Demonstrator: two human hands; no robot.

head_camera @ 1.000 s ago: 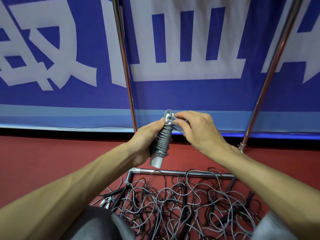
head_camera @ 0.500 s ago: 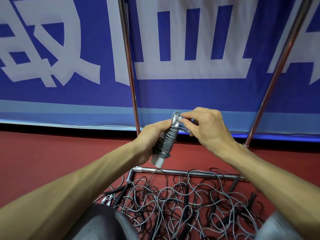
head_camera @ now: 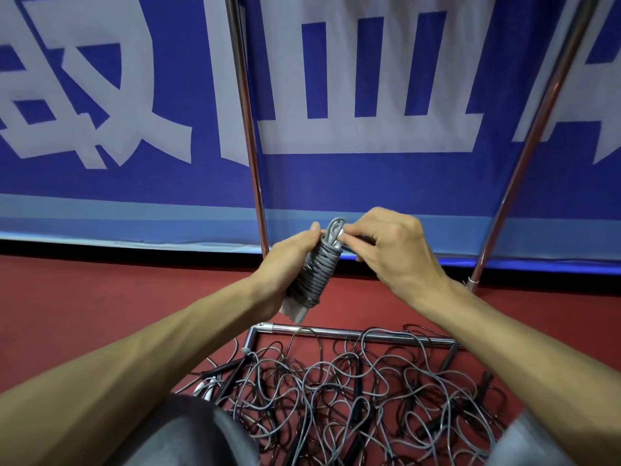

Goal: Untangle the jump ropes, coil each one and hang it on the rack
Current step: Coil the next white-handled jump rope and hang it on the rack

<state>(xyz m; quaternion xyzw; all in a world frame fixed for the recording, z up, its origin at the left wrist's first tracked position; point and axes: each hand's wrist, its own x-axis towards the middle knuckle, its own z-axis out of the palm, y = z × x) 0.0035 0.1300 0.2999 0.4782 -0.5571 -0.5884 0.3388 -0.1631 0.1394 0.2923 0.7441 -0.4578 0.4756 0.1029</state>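
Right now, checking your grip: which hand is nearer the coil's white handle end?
Left. The left hand grips the coil just above the handle end; right hand pinches the loop on top.

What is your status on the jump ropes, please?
Left hand grips coiled grey rope; right hand pinches its top end. Coil not yet hung. Tangled ropes lie on floor at rack base bar.
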